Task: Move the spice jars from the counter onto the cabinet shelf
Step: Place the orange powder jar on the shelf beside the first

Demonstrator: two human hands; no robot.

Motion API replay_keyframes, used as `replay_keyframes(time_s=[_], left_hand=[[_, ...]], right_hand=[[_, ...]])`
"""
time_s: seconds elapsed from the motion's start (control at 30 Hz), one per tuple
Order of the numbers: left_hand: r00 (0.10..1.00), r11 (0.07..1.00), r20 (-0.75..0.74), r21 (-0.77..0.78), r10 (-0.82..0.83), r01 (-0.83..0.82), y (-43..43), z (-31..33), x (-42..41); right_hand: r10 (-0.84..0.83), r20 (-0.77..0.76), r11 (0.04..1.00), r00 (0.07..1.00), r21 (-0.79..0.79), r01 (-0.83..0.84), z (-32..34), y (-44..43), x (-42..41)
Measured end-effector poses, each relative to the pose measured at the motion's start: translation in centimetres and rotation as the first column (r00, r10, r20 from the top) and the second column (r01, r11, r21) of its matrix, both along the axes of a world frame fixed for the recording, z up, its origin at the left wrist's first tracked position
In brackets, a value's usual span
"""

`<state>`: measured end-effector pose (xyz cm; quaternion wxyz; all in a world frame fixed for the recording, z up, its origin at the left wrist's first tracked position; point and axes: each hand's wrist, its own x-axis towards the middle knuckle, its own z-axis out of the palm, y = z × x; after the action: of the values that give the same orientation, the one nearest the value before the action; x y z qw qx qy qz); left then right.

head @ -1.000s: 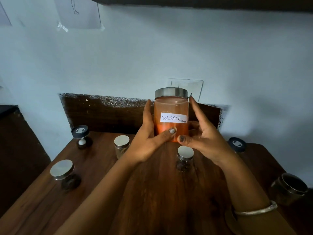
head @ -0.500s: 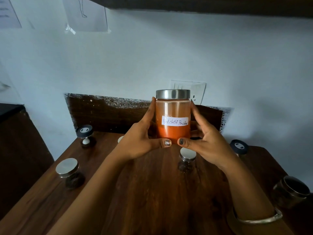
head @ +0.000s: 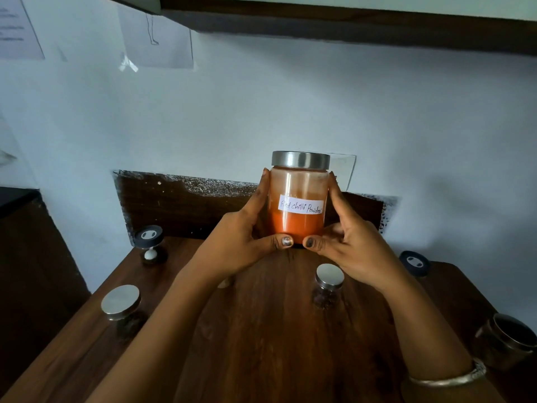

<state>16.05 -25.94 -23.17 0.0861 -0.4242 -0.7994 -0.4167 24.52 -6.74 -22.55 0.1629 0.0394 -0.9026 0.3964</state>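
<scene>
A glass jar of red chilli powder with a steel lid and a handwritten white label is held upright above the wooden counter. My left hand grips its left side and my right hand its right side, both thumbs under its base. Other spice jars stand on the counter: a steel-lidded one below my right hand, another steel-lidded one at the left, a black-lidded one at the back left, and a black-lidded one at the back right.
The dark underside of a wall cabinet runs along the top of the view. An open dark jar lies at the counter's right edge. Papers are taped to the white wall. A dark surface sits at the far left.
Both hands have lifted the chilli powder jar a little higher and closed more firmly around it. The view has tilted up, bringing the cabinet's underside into sight.
</scene>
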Motion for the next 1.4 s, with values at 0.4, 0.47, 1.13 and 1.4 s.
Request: replay_keyframes(time_s=[0.4,0.47,1.13,1.4], left_hand=[[0.998,0.994,-0.056,0.108,0.017,-0.010,-2.3,4.4,-3.2],[0.993,0.993,-0.107,0.116,0.047,-0.035,-2.5,6.0,-4.3],[0.859,0.937,-0.430,0.317,0.277,-0.143,0.8,22.8,-20.0],[0.825,0.926,-0.474,0.347,0.308,-0.147,3.3,24.7,-26.1]], right_hand=[[-0.103,-0.132,0.977,0.986,0.171,0.125,5.2,-3.4,-3.5],[-0.126,-0.181,0.962,0.975,0.217,0.165,6.5,-4.2,-4.4],[-0.245,-0.595,0.769,0.765,0.361,0.527,22.4,-3.7,-21.5],[-0.234,-0.602,0.788,0.764,0.342,0.511,24.9,-2.2,-26.6]])
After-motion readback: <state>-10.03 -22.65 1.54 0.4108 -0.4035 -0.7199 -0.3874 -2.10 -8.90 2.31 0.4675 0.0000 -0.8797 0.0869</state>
